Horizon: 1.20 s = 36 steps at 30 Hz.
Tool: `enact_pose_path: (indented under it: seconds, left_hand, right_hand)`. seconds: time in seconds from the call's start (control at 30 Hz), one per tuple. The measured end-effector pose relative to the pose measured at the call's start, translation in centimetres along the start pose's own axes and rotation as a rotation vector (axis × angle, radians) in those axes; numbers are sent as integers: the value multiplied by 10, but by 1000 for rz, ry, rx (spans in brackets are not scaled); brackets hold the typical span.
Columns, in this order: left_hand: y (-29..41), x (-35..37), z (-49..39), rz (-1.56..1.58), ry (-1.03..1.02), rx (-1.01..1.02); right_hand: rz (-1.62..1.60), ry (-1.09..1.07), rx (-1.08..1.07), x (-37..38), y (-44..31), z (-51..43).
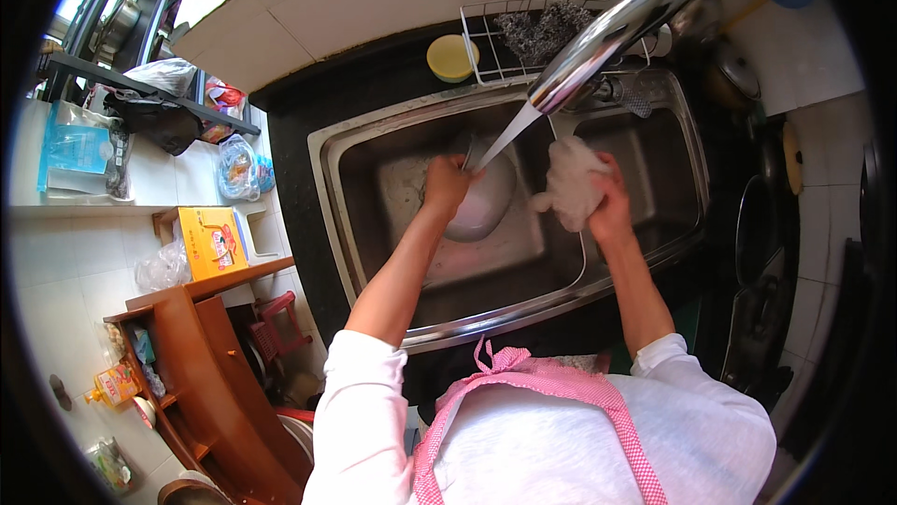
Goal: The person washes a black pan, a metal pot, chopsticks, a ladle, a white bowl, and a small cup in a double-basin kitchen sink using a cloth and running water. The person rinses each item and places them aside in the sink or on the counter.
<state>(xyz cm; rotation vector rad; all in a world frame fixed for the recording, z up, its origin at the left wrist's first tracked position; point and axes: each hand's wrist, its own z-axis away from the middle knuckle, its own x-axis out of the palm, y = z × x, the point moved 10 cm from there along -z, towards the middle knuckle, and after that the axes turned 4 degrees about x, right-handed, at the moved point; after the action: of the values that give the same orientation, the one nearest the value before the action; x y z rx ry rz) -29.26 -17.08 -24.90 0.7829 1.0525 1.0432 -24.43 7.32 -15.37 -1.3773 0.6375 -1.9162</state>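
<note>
My left hand [447, 186] grips the rim of a round metal bowl [483, 207], which is tilted in the left basin of a double stainless-steel sink [392, 274]. Water streams from the chrome faucet [581, 49] down beside my left fingers at the bowl. Over the divider between the basins, my right hand [611, 204] holds a bunched whitish cloth [573, 183]. The inside of the bowl is mostly hidden from view.
Behind the sink stand a yellow bowl [452, 58] and a white wire rack [490, 49] with a dark scouring mesh or dried plant in it. Dark pans [757, 225] line the right side. A wooden cabinet [210, 365] and an orange carton [210, 242] are at the left.
</note>
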Motion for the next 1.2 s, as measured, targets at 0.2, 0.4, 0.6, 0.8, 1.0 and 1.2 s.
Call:
enact_pose_path:
  seconds: [0.2,0.4,0.6,0.8,1.0,1.2]
  left_hand:
    - [-18,33,18,699,164,-353]
    - [-31,-36,78,682,591,-262]
    - [-37,-91,85,513,610,-211]
    - [-44,-104,119,516,535,-140]
    - [-57,-89,149,1212,568,-148]
    - [-60,-45,156,1502,564,-224]
  right_hand:
    - [1503,-324,-630,99,62,32]
    - [1604,-425,-852,138,109,39]
    - [1525,-440,-886,183,122,37]
    - [1161,-448,144,140,164,-84]
    - [745,-709,240,123,135,-71]
    - [210,-466,15,82,114,-22]
